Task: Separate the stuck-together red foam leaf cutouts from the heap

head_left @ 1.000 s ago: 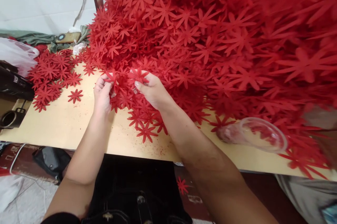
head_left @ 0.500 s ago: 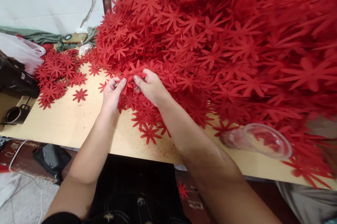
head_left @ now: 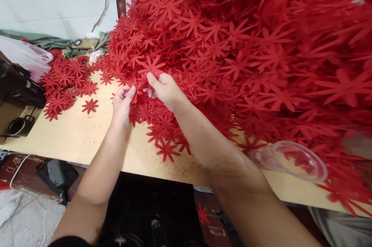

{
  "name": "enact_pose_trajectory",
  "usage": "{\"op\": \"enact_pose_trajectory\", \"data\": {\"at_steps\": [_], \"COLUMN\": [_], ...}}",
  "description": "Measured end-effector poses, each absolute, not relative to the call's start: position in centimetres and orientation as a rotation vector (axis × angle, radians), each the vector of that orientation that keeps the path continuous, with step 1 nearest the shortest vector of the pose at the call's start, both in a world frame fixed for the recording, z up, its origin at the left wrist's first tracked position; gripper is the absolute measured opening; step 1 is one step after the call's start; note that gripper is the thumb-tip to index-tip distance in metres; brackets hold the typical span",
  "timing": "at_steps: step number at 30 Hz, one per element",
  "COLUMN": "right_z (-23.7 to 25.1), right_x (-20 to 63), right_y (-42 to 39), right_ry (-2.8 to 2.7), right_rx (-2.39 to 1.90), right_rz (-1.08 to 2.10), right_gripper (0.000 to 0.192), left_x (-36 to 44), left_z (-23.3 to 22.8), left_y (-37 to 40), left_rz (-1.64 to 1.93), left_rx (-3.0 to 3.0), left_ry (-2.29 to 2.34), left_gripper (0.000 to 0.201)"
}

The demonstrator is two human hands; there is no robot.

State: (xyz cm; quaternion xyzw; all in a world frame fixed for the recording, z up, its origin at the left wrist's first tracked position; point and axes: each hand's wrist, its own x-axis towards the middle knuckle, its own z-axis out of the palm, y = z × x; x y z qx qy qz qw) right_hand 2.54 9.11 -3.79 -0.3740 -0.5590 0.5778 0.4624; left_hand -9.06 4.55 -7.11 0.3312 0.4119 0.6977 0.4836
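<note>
My left hand (head_left: 123,102) pinches a red flower-shaped cutout (head_left: 138,86) with narrow petals, thumb on top. Just to the right, my right hand (head_left: 163,89) has thumb and fingers closed on another red flower cutout (head_left: 151,66), whose petals point up and away from me. Both hands are over the front left of a big heap of the same red cutouts (head_left: 215,47). Petals and fingers overlap, so the exact edges of the held pieces are hard to tell apart. One loose cutout (head_left: 90,105) lies flat on the table left of my left hand.
A smaller pile of red cutouts (head_left: 62,80) lies at the left, beside a white plastic bag (head_left: 26,55) and a black mug (head_left: 19,126). A clear plastic tub (head_left: 299,161) lies on its side at right. The wooden table (head_left: 87,138) ends before my lap.
My right hand has drawn its cutout slightly up, away from the left hand's piece. My left hand has shifted a little left. The whole view has moved slightly.
</note>
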Motion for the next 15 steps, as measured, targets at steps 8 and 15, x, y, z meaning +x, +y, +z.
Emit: {"op": "enact_pose_trajectory", "data": {"at_steps": [8, 15], "right_z": [-3.9, -3.8], "right_x": [2.2, 1.7], "right_y": [9.7, 10.9], "right_ry": [-1.355, -1.506], "right_rx": [-0.998, -0.958], "right_rz": [1.431, 1.254], "right_gripper": [0.028, 0.049], "left_x": [-9.6, -9.7], "left_z": [-7.6, -7.4], "left_y": [4.9, 5.0], "left_rz": [1.734, 1.653], "left_rx": [0.814, 0.823], "left_ry": [0.979, 0.993], "left_gripper": [0.028, 0.036]}}
